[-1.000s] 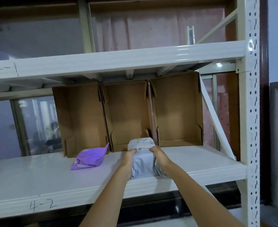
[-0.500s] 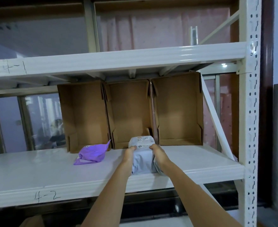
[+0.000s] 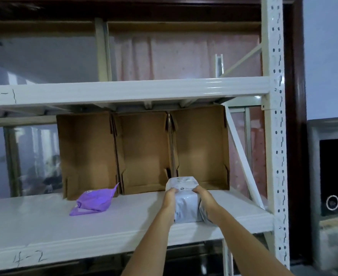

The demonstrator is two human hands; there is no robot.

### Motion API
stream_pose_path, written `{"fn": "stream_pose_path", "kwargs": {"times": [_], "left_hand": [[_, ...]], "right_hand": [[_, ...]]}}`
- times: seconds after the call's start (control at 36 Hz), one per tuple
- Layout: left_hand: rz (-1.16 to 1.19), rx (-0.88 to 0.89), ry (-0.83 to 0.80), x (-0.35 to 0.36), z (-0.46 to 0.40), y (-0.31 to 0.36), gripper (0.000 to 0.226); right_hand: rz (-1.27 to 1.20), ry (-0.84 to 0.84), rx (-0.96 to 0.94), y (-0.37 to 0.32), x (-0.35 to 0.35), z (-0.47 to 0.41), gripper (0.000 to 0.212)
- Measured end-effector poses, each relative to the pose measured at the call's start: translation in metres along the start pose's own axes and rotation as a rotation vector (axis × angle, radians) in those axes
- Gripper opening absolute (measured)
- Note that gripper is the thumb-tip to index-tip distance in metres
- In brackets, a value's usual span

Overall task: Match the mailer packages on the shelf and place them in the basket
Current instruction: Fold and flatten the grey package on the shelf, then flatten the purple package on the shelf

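A white metal rack (image 3: 274, 136) stands before glass panes (image 3: 34, 156) and a pinkish wall (image 3: 184, 56).

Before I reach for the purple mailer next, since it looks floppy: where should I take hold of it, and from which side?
Judging by its pose, grip the bulging middle of the purple mailer, coming from the front and above. It lies flat on the white shelf with thin loose corners that would fold, and its far end lies close to the left cardboard box. Both hands are busy holding the grey mailer.

A storeroom: numbered metal shelving (image 3: 124, 92) holding open cardboard boxes (image 3: 144, 150).
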State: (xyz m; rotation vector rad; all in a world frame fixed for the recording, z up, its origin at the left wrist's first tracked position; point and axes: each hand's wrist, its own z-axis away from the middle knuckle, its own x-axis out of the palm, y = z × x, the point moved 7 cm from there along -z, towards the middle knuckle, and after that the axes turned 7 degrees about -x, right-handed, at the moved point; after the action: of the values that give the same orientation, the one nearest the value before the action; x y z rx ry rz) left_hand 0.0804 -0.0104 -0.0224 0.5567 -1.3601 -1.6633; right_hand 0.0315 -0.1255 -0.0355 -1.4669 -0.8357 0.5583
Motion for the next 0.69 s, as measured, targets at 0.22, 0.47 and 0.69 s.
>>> {"fn": "stream_pose_path", "kwargs": {"times": [0.22, 0.47, 0.69], "left_hand": [[-0.122, -0.022, 0.063, -0.007, -0.017, 0.003, 0.036], [-0.308, 0.136, 0.160, -0.055, 0.016, 0.058, 0.040], [-0.456, 0.332, 0.372, -0.174, 0.044, 0.118, 0.017]], "right_hand": [[0.180, -0.016, 0.047, -0.007, -0.007, -0.013, 0.037], [1.098, 0.159, -0.295, -0.080, 0.017, 0.011, 0.044], [1.131, -0.107, -0.378, -0.076, 0.141, 0.024, 0.034]]}}
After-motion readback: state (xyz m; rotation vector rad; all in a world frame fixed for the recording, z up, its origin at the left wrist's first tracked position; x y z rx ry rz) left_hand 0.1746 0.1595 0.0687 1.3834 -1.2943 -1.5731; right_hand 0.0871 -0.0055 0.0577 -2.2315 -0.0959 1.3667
